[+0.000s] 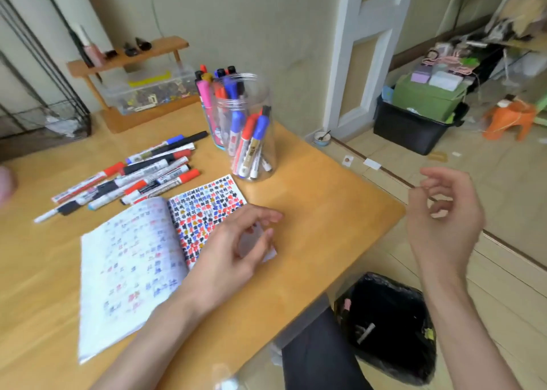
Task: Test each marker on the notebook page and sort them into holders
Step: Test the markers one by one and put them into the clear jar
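**Hand state.** The left hand (236, 250) lies over the right-hand page of the open notebook (130, 259), fingers loosely curled. Motion blur hides whether they pinch the white page corner underneath, so its hold cannot be told. The right hand (444, 212) hangs in the air off the table edge at 3 o'clock from the notebook, fingers slack and holding nothing.

**Task items.** The untested markers (133, 179) lie in a loose pile at 11 o'clock from the notebook. The clear jar (248, 129) stands at 1 o'clock, part full. A second holder (217, 139) stands just behind it, touching or nearly so.

**Hazards.**
- The right-hand page is almost covered with colour marks. A new stroke there may be hard to read, so a dry marker could be sorted wrongly.
- The pile lies loose. A careless reach could roll markers off the table (325, 200).
- A right-hand reach to the pile passes close to the jar, and a sleeve or wrist could tip it.

**Surroundings.** The left forearm covers the lower page. A black-lined waste bin (387, 324) sits on the floor at 5 o'clock. A wooden rack (127, 58) stands at 12 o'clock.
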A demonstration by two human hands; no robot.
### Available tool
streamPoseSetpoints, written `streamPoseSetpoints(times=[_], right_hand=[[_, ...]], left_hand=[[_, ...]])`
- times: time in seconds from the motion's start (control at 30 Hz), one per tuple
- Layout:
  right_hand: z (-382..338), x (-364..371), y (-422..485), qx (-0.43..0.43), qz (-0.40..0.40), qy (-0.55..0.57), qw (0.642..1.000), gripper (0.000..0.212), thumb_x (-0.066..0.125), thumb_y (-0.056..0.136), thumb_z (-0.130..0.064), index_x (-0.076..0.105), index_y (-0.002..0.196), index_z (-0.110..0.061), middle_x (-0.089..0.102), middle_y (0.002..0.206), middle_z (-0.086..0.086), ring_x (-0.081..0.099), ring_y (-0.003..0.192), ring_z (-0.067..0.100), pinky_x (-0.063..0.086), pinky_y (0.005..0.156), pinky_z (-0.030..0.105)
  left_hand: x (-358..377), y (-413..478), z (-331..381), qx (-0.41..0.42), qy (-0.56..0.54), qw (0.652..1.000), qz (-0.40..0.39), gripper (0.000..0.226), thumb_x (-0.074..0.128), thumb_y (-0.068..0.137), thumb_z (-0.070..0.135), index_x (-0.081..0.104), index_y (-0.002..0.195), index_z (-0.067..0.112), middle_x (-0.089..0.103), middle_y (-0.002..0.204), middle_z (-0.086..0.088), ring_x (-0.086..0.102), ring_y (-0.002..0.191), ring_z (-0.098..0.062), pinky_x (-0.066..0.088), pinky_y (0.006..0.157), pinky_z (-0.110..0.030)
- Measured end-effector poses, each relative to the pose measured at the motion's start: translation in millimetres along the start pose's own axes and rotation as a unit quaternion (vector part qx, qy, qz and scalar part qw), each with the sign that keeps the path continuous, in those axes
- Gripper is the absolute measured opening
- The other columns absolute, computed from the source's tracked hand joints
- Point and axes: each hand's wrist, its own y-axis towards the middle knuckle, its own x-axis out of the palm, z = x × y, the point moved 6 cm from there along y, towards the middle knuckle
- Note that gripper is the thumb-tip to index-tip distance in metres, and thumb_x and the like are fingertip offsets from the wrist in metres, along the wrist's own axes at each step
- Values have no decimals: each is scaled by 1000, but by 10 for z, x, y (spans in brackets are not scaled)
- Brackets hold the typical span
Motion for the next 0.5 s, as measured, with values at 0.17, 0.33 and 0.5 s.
streamPoseSetpoints(times=[0.17, 0.33, 0.5], right_hand=[[-429, 789, -198, -17, -182, 37, 983, 23, 67, 88, -8, 69, 103, -25, 69, 101, -5, 64, 92, 15, 50, 79, 32], [-639, 1763, -653, -62, -344, 66, 935, 19, 76, 88, -8, 71, 99, -23, 71, 97, -7, 66, 84, 12, 50, 70, 26], [-816, 2504, -965, -73, -464, 71, 880, 16, 76, 91, -17, 71, 105, -22, 71, 107, -8, 67, 90, 9, 50, 74, 22]], left_hand=[[-575, -311, -447, -75, 13, 994, 80, 21, 59, 105, 14, 69, 117, 27, 71, 117, 17, 66, 106, -2, 48, 91, -19], [-864, -553, -742, -138, -9, 977, 164, 26, 59, 103, 7, 69, 117, 27, 73, 114, 14, 68, 91, -15, 54, 82, -31], [-978, -562, -942, -170, -27, 967, 187, 27, 59, 103, 6, 70, 117, 26, 74, 108, 14, 70, 90, -14, 55, 80, -29]])
